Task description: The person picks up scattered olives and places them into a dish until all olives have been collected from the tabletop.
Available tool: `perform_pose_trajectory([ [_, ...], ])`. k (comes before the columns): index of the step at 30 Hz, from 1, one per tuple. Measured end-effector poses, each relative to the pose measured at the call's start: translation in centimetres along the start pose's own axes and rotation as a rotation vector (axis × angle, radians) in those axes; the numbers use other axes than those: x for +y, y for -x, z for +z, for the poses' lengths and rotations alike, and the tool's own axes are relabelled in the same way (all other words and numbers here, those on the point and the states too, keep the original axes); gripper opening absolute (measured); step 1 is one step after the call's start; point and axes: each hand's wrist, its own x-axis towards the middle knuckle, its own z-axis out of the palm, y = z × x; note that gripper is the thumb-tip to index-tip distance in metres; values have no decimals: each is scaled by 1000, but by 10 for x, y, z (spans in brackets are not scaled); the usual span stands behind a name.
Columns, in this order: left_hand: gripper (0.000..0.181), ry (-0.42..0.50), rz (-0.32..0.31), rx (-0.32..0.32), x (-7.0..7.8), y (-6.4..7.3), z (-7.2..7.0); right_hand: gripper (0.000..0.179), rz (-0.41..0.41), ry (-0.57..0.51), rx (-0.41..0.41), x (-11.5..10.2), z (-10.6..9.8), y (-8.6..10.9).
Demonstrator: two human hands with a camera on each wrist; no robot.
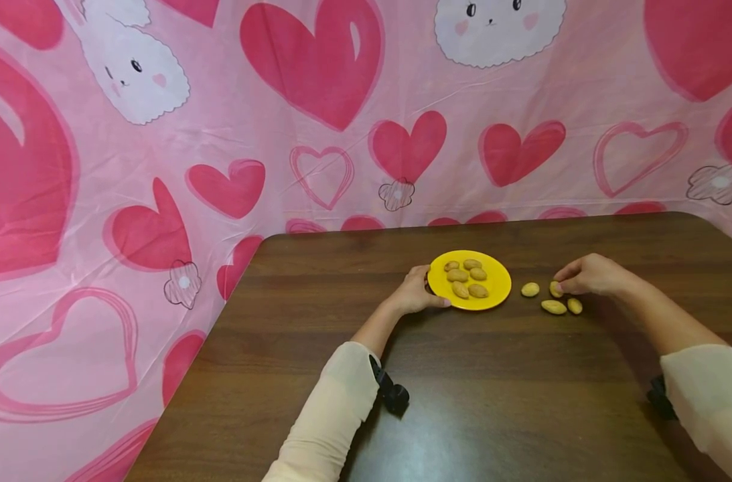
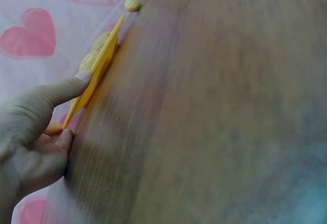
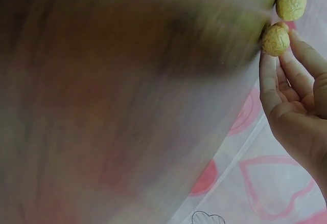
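Note:
The yellow plate lies on the table with several oval, wrinkled, yellow-brown pieces on it. My left hand grips its left rim, and in the left wrist view the thumb lies over the edge with fingers below. Right of the plate, my right hand pinches one such piece between thumb and fingertips, low over the table. Three loose pieces lie around it: one to its left, a longer one in front, and one at front right.
The brown wooden table ends at a pink heart-patterned cloth behind and along the left. A black wrist camera hangs at the left sleeve cuff, and a second dark one sits by the right cuff.

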Motion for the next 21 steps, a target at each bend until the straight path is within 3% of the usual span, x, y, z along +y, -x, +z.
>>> perform_pose_trajectory([
  [13,88,-1,-6,5,0,0,1,41,-12,24,4,-1,0,0],
  [21,87,-6,-15,7,1,1,0,37,-25,9,53,1,-1,-3],
])
